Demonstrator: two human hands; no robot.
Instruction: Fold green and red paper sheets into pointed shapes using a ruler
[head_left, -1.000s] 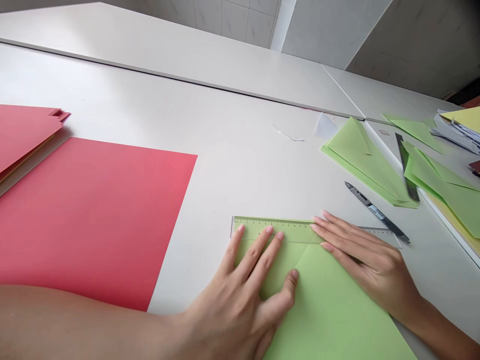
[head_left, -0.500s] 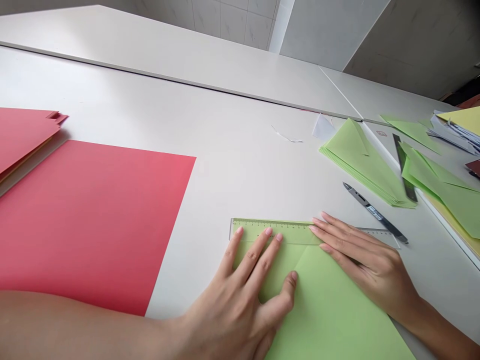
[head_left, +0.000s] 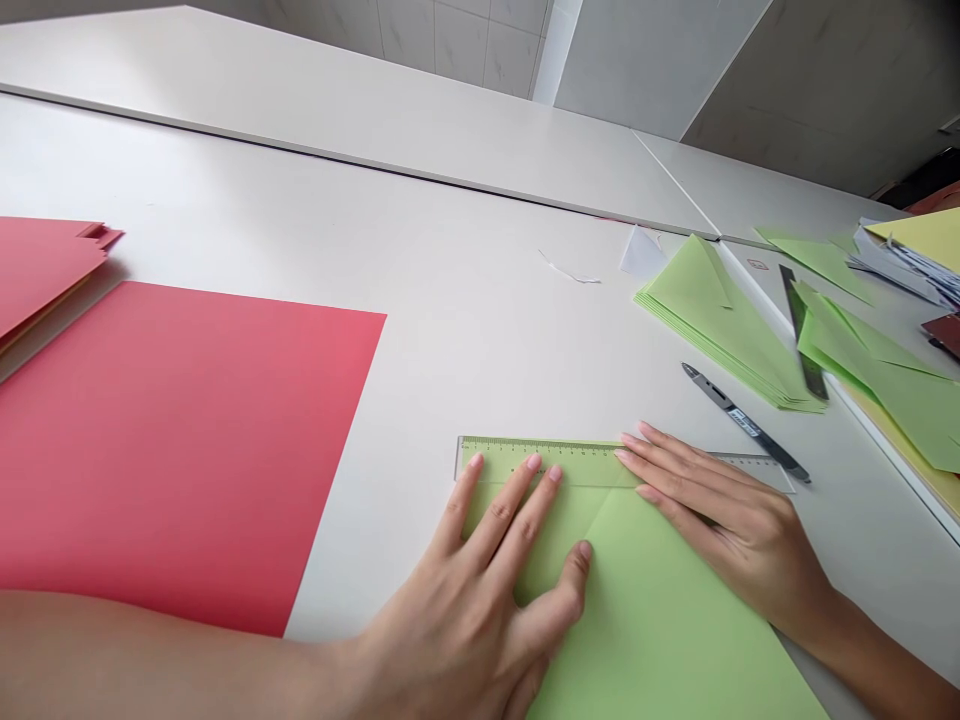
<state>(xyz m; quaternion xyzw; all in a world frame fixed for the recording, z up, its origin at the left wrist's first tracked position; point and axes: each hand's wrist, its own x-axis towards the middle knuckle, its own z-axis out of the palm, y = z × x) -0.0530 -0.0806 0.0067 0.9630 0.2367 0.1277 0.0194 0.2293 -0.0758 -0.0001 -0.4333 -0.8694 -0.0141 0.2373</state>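
Note:
A sheet of green paper (head_left: 660, 600) with a folded-over flap lies on the white table in front of me. Along its far edge rests a clear plastic ruler (head_left: 585, 470), which sticks out past the paper on the right. My left hand (head_left: 510, 560) is spread, its fingertips pressing on the ruler and its thumb on the paper near the fold. Stretched flat, the fingers of my right hand (head_left: 720, 510) lie across the ruler and the paper's right side. A black pen (head_left: 746, 423) lies just beyond my right hand.
Red paper (head_left: 202, 440) lies on the left beside a red stack (head_left: 45, 265). A pile of folded green paper (head_left: 724, 325) sits at the back right, near a dark ruler (head_left: 802, 335) and more green pieces (head_left: 877, 375). White scraps (head_left: 641, 252) lie behind. A seam crosses the tables.
The whole view has shifted slightly, so everything sits a little further left. Both hands keep their places on the ruler and the green paper.

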